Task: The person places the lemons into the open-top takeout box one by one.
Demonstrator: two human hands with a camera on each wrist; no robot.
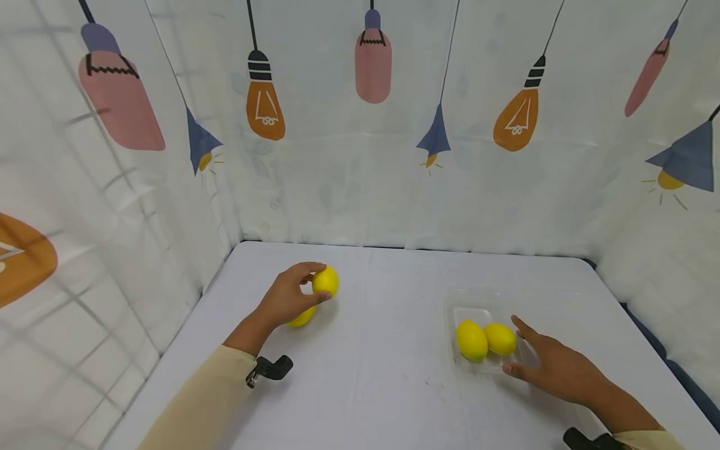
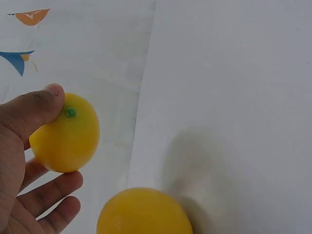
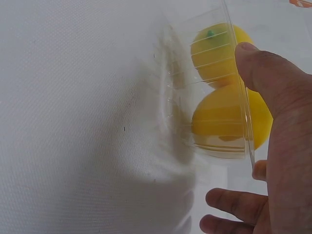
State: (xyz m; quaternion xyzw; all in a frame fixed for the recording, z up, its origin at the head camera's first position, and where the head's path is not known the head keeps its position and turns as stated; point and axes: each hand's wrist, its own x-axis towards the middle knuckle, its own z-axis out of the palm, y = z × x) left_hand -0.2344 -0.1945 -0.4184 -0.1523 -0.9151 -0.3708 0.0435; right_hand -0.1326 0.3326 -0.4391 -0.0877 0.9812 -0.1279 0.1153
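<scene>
Fingers of the right hand (image 1: pixel 557 369) are spread and nearly straight, resting against the near right edge of the clear, shallow plastic tray (image 1: pixel 458 300); the right wrist view has the thumb (image 3: pixel 265 73) pressed on the tray's thin rim, nothing clasped. Inside that tray, two smooth yellow lemons (image 1: pixel 485 339) lie side by side, touching, one showing a small green stem dot in the right wrist view. No label or print can be read on the tray or the fruit.

Over on the left, the left hand (image 1: pixel 287 299) pinches a third yellow lemon (image 1: pixel 325 280) between thumb and curled fingers, lifted just off the surface; the left wrist view puts the thumb tip (image 2: pixel 51 95) right beside its green stem dot. A fourth yellow lemon (image 1: pixel 302 317) sits on the pale lavender-white table (image 1: pixel 388 375) directly beneath that hand.

Between the two hands runs a broad bare stretch of tabletop, with more open surface behind. At the far and side edges stands a white curtain printed with orange, pink and blue hanging lamps (image 1: pixel 349 156), close behind the left hand.
</scene>
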